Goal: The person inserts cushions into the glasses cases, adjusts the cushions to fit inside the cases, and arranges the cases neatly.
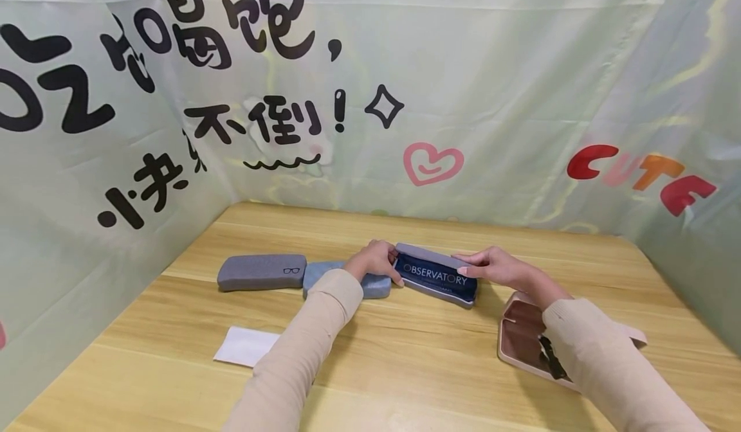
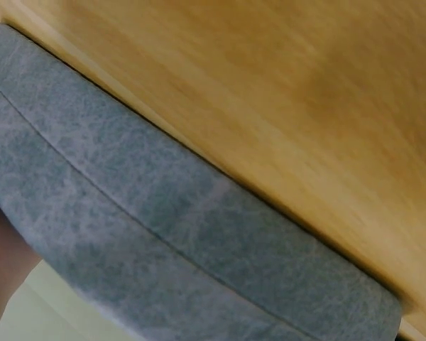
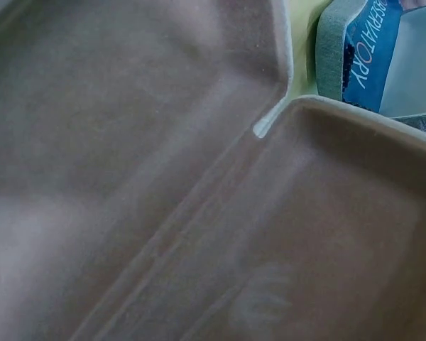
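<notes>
An opened grey glasses case [image 1: 437, 298] lies at the middle of the table, its lid raised at the back. Inside it is a dark blue cloth [image 1: 434, 276] printed OBSERVATORY, which also shows at the top right of the right wrist view. My left hand [image 1: 375, 260] grips the case's left end, thumb at the front corner. At the right end, my right hand [image 1: 500, 270] pinches the lid between thumb and fingers. Under my left wrist sits a closed blue-grey glasses case [image 1: 376, 287], whose mottled side [image 2: 163, 192] fills much of the left wrist view.
A closed grey glasses case [image 1: 260, 272] with a spectacles mark is at the left. A white folded cloth or paper [image 1: 246, 346] lies nearer. Below my right forearm is an open brown-lined case [image 1: 521, 335] with a black thing [image 1: 551, 357] in it, partly hidden by the sleeve. Printed curtains stand behind.
</notes>
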`<state>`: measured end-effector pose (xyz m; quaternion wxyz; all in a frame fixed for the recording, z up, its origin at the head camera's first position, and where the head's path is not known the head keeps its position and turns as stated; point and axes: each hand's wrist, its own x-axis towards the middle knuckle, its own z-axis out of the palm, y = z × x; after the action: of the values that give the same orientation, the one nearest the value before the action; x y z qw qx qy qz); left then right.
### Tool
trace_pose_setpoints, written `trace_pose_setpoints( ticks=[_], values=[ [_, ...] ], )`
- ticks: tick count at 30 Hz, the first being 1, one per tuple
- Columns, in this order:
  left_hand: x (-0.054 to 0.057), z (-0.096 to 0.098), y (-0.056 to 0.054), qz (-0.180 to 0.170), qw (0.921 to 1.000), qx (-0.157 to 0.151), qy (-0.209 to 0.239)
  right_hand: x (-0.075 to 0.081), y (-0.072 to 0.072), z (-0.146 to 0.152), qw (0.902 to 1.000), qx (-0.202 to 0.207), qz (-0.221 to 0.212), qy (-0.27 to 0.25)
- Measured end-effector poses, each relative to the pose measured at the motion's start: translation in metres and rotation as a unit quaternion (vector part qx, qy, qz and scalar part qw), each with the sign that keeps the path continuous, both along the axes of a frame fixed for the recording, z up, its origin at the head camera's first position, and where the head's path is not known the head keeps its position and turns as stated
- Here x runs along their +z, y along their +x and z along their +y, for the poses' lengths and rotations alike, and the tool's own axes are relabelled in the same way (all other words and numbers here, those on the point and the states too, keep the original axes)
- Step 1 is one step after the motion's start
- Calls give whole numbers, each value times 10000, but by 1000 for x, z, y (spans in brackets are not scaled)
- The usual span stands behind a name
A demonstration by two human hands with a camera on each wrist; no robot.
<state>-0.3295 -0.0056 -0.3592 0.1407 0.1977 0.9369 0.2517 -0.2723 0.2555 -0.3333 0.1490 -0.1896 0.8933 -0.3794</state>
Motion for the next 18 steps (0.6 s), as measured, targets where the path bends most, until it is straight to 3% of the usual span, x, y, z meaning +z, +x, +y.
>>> trace_pose_setpoints(
  ticks=[6,18],
  values=[
    [1,0,0,52,10000,-27,-35,1,1,0,9989,214,391,171],
    [1,0,0,172,9997,-76,-130,2,2,-1,9981,315,488,209]
  ],
)
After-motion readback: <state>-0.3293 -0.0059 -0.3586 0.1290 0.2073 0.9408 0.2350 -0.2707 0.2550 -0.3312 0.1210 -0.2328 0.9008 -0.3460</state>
